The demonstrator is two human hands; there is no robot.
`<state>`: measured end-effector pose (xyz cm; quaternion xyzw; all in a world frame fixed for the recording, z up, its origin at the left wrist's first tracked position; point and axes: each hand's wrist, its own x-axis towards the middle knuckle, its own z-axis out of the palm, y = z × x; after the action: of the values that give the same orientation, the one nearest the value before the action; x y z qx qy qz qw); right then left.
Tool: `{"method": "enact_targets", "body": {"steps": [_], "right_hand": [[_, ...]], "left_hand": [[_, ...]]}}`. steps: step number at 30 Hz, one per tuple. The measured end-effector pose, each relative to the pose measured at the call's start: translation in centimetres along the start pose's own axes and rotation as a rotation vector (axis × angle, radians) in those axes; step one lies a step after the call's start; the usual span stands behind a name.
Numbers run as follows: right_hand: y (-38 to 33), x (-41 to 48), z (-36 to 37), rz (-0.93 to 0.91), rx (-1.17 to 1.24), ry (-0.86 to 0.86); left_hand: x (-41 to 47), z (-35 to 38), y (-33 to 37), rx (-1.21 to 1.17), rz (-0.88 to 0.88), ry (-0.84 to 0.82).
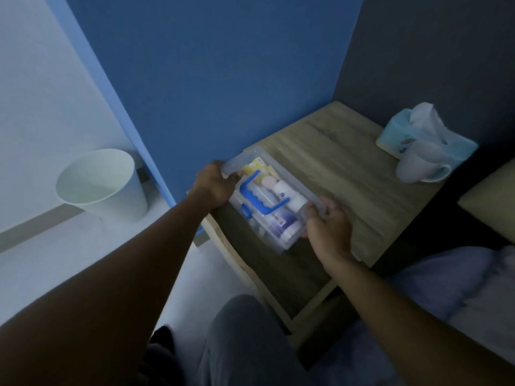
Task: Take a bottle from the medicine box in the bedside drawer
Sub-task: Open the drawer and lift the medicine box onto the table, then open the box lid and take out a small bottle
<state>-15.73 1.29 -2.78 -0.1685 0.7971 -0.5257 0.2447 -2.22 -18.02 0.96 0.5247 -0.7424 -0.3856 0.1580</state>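
Holding: medicine box (267, 201) gripped at both ends, left hand (214, 185) on the far-left short end, right hand (328, 227) on the near-right end.
Step in hand: box carried over the near-left corner of the table (348, 151), seemingly above the open drawer (281, 280); bottle not yet taken.
Left fingers: curled shut around the box rim, thumb side on top, fingertips tucked under and hidden.
Right fingers (315, 211): wrapped over the lid edge, closed on the box; palm beneath, so underside contact cannot be told.
Box look: clear plastic, oblong, lid apparently shut, blue handle (260, 196) folded flat across the top between the two grips.
Contents: white-capped bottle (280, 189) just beyond the right fingertips, another white cylinder (297, 202) touching them through the wall; yellow packet (257, 165) near the left fingers; purple-labelled item (281, 221) toward the right palm. Blurred, labels unreadable.
Next move calls for: setting the box flat on the table, freeing one hand, lifting the lid, then pinching a bottle by its cap.
Risk: smooth plastic, loose contents likely to roll if tilted; level carry advised.
Nearby: mug (420, 165) and tissue box (426, 135) well beyond the right fingers; bin (103, 185) on the floor, well left of the left fingers.
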Motion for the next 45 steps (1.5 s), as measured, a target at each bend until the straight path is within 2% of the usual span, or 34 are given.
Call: {"method": "enact_targets", "body": {"steps": [3, 6, 11, 17, 22, 27, 32, 34, 37, 41, 45], "right_hand": [[-2.4, 1.9, -0.3, -0.046, 0.031, 0.021], [-4.5, 4.7, -0.4, -0.093, 0.009, 0.065], [-6.0, 9.8, -0.5, -0.091, -0.011, 0.095], [-6.2, 14.7, 0.0, -0.054, -0.048, 0.127], [-5.1, 16.8, 0.6, -0.021, 0.003, 0.086], [-4.1, 17.9, 1.2, -0.084, -0.032, 0.093], [-3.9, 17.9, 0.5, -0.089, -0.034, -0.027], [-4.6, 17.7, 0.3, -0.145, -0.228, 0.003], [-5.6, 16.9, 0.3, -0.416, -0.731, 0.051], [-5.5, 15.0, 1.0, -0.441, -0.815, -0.176], [-5.1, 14.9, 0.9, -0.523, -0.9, -0.164]], "left_hand": [[1.5, -1.4, 2.4, 0.022, 0.063, 0.034], [3.8, -1.8, 4.4, -0.093, 0.078, 0.032], [8.7, -0.6, 6.3, -0.243, 0.059, -0.053], [13.4, 2.2, 7.2, -0.296, 0.041, -0.087], [16.2, 3.6, 6.8, -0.325, 0.024, -0.111], [17.4, 4.5, 5.5, -0.376, 0.02, -0.105], [17.1, 5.1, 4.5, -0.48, 0.037, -0.107], [15.9, 5.6, 4.5, -0.574, 0.0, -0.083], [13.8, 6.3, 4.6, -0.649, -0.132, -0.072], [11.5, 7.3, 4.9, -0.796, -0.27, -0.138], [10.6, 8.3, 5.1, -0.79, -0.297, -0.048]]}}
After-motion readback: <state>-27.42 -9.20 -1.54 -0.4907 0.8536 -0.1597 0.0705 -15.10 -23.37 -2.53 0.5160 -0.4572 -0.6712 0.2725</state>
